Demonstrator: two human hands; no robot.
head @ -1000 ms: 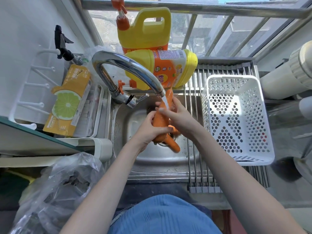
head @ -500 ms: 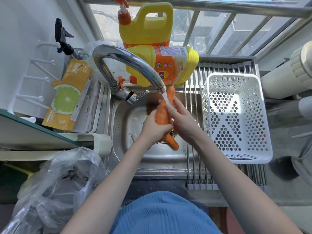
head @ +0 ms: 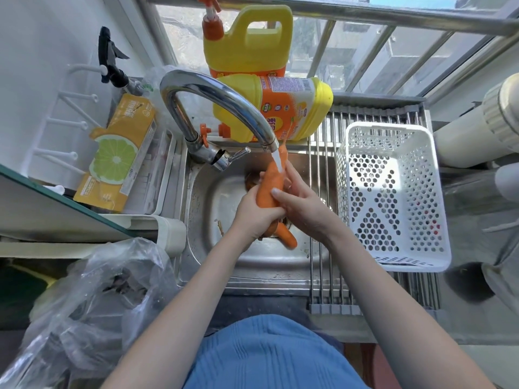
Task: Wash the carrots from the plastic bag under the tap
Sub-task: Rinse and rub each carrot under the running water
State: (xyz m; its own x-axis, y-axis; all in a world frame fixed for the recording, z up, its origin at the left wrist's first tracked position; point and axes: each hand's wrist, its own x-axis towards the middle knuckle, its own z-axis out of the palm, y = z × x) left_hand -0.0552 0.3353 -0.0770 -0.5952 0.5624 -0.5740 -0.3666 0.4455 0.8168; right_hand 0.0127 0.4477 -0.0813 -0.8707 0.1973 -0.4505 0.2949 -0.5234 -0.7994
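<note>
A: How far along is the washing?

B: Midway, I'd judge. One carrot (head: 268, 189) is under the running tap (head: 224, 105), its thin end pointing to 12 o'clock into the stream. The left hand (head: 255, 213) grips its thick lower end, fingers curled around it. The right hand (head: 297, 196) is wrapped along its 3 o'clock side, thumb laid across the front.

A: Any other carrots?

B: A second carrot (head: 288, 237) lies in the sink (head: 213, 197) beneath the hands, at about 6 o'clock from the held one. So two in view. Whether that one is washed already, I cannot tell.

A: And the plastic bag?

B: The plastic bag (head: 92, 299) sits at 8 o'clock from the sink, crumpled, with dark bits inside; I cannot make out any carrot in it.

A: Where do clean ones go?

B: Probably the white basket (head: 393, 248) at 3 o'clock, on the rack. It holds no carrots, so nothing looks finished yet.

A: Other counts?

B: One tap, one basket, one bag, two yellow detergent jugs (head: 247, 46) at 12 o'clock.
</note>
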